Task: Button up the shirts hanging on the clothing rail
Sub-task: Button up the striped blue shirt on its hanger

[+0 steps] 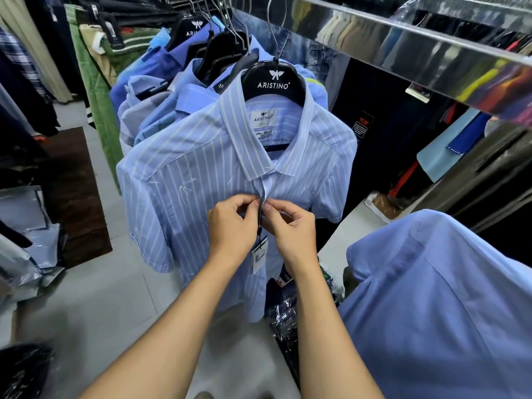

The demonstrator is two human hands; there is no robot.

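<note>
— So, how many hands are on the shirt?

— Two. The left hand [231,223] and the right hand [290,228] meet at the centre, just below the collar of the striped shirt [201,180]. The fingers of each are curled and pinched on the edges of the placket [263,194], thumb and forefinger tips nearly touching across it. The button itself is hidden under the fingertips.

— Where does that shirt hang?

— Front of the row, on one black hanger [273,79] printed ARISTINO, its wire hook going up toward twelve o'clock beside the shiny metal rail [417,38], which runs from twelve o'clock out to three. The collar is open at the top, showing the neck label [262,117].

— Any tags?

— One white price tag [260,254] dangles on a dark string just below the hands, between the wrists.

— And other shirts?

— Behind it, toward eleven o'clock, I count at least four more blue shirts [161,90] on black hangers, packed close; the exact number is hard to tell. One plain blue shirt [431,298] fills the four o'clock corner. Green trousers [95,82] hang at ten o'clock, and one brown mat [74,191] lies on the floor at nine.
</note>
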